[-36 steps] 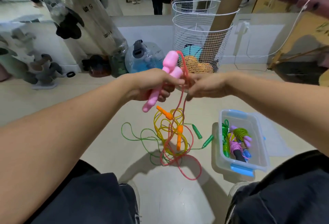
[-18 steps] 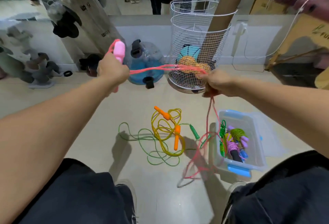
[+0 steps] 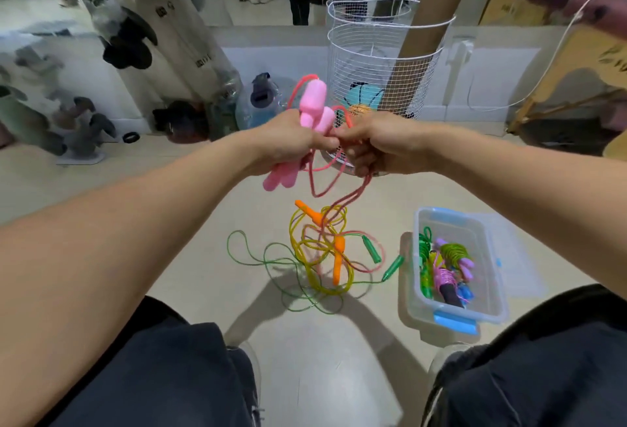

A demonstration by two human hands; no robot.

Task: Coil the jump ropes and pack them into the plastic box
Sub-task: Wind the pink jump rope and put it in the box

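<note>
Head view, coiling in progress. Left hand [image 3: 291, 141] clamped around both pink handles [image 3: 314, 106] of the pink jump rope [image 3: 342, 182], handles held side by side and roughly upright. Right hand [image 3: 376, 145] just beside the left, fingers curled on the pink cord close to the handles; loops visible between and above the two hands, the rest of the cord hanging down and trailing onto the floor [image 3: 203, 223] among the other ropes.

Done so far, judged from the layout: plastic box [image 3: 490, 316] open on the floor at right, already holding several coiled ropes [image 3: 448, 267] in green, pink and purple; exact count not discernible. Lid apparently lying beside the box, too faint to confirm.

In hand: pink rope partly gathered, most of its length not yet wound.

Left to do: finishing the pink coil and placing it in the box; then the yellow rope with orange handles [image 3: 337, 257] and the green rope [image 3: 264, 257], both lying loose and tangled together on the floor just left of the box, untouched by either hand. Likely snag: pink cord lying across the yellow loops, so a pull upward may drag them along.

Background: white wire basket [image 3: 383, 63] against the wall.
</note>
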